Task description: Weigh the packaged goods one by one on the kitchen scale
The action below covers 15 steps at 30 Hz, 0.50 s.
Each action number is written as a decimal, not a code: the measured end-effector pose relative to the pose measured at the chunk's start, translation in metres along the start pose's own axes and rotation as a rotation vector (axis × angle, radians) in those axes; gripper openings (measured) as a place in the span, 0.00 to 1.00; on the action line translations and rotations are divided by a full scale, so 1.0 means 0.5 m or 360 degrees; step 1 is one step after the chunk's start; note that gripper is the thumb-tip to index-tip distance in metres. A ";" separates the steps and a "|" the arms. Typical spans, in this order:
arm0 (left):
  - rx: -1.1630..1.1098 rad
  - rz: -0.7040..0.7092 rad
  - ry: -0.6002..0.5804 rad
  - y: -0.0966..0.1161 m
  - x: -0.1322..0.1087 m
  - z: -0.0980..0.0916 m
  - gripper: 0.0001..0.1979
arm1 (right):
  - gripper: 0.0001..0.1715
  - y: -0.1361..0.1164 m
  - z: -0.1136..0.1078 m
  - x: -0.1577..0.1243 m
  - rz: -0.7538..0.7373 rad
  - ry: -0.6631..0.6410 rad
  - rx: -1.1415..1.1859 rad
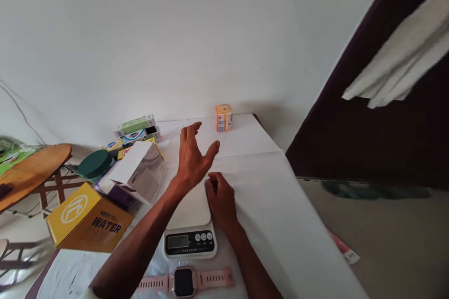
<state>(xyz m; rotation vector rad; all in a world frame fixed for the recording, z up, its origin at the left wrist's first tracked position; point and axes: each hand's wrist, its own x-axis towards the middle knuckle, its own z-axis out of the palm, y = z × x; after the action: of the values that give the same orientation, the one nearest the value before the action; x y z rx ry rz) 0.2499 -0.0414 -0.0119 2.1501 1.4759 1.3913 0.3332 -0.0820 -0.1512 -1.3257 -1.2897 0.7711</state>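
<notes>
My left hand (pixel 192 161) is raised above the far part of a white kitchen scale (pixel 191 222), fingers and thumb apart, holding nothing. Beside the scale's right edge rests my right hand (pixel 221 198), its fingers curled in; I see nothing in it. The scale has a dark display and several round buttons at its near end. A pink-strapped smartwatch (pixel 184 282) lies flat in front of it. Farther back, near the wall, stands a small orange packaged block (pixel 224 118), apart from both hands.
Left of the scale are a yellow WATER box (pixel 89 219), a white box (pixel 135 168), a dark green round lid (pixel 94 163) and several small cartons (pixel 136 126). The white-covered table (pixel 266 224) meets the wall. A wooden table (pixel 38 168) stands far left; white cloth (pixel 403 56) hangs right.
</notes>
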 end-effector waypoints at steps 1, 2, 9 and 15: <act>0.0022 -0.0042 -0.0069 -0.007 0.031 0.025 0.28 | 0.14 0.000 0.000 0.001 0.0002 0.0018 0.0002; 0.0056 -0.0083 -0.0149 -0.015 0.061 0.049 0.30 | 0.14 -0.001 0.000 0.001 0.0002 0.0030 0.0006; 0.0410 -0.0406 -0.0500 -0.045 0.245 0.218 0.42 | 0.12 -0.008 -0.004 -0.003 -0.0035 0.0041 0.0014; 0.0460 -0.0630 -0.0480 -0.072 0.310 0.351 0.36 | 0.09 -0.004 -0.003 -0.001 -0.0067 0.0072 0.0057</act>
<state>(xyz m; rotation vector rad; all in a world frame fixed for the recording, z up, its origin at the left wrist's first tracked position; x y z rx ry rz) 0.3728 0.1598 -0.0381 1.9533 1.9274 0.7256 0.3340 -0.0832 -0.1491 -1.2765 -1.2583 0.7279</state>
